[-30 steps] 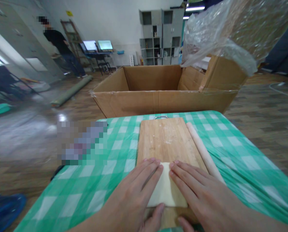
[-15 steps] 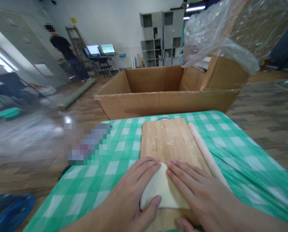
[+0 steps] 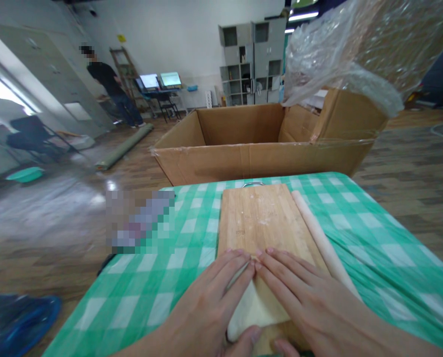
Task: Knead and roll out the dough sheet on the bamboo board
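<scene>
A pale, flat piece of dough (image 3: pixel 256 307) lies on the near end of a wooden cutting board (image 3: pixel 260 218). My left hand (image 3: pixel 210 307) rests flat on its left side with fingers stretched out and the thumb against its near edge. My right hand (image 3: pixel 303 300) lies flat on its right side, fingers extended. The fingertips of both hands meet over the dough's far edge. A wooden rolling pin (image 3: pixel 321 240) lies along the board's right edge, close to my right hand.
The board sits on a table with a green-and-white checked cloth (image 3: pixel 359 223). Beyond the table stands a large open cardboard box (image 3: pixel 258 148) with clear plastic film (image 3: pixel 348 49) above it. A person (image 3: pixel 110 87) stands far off at the left near monitors.
Both hands have drawn closer together over the dough, so less of it shows. The dough's edges have been pushed inward and it looks narrower.
</scene>
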Tool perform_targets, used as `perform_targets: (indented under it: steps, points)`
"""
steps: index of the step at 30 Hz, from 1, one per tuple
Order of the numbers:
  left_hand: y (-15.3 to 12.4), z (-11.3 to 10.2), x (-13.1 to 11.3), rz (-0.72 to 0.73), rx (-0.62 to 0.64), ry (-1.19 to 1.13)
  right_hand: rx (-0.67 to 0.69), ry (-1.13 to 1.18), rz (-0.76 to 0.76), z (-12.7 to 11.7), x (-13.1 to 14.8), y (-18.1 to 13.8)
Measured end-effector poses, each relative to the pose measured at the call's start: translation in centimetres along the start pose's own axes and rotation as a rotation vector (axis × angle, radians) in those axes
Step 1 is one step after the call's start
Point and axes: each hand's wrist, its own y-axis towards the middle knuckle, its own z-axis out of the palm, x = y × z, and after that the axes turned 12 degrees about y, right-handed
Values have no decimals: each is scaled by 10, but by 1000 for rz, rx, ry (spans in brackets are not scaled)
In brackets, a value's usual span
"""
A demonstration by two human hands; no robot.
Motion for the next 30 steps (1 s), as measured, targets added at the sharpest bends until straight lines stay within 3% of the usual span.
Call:
perform_targets:
  steps: [12, 18, 26, 30]
  points:
    - [8, 2, -7, 6, -26, 196, 103, 2, -17, 2, -6, 8]
    - [7, 1, -9, 21, -6, 283, 74, 38, 13, 5, -4, 6]
    - [5, 1, -10, 7, -58, 290, 108, 0, -15, 7, -9, 5]
    - [2, 6, -8, -29, -92, 187, 105, 16, -12, 6, -11, 6]
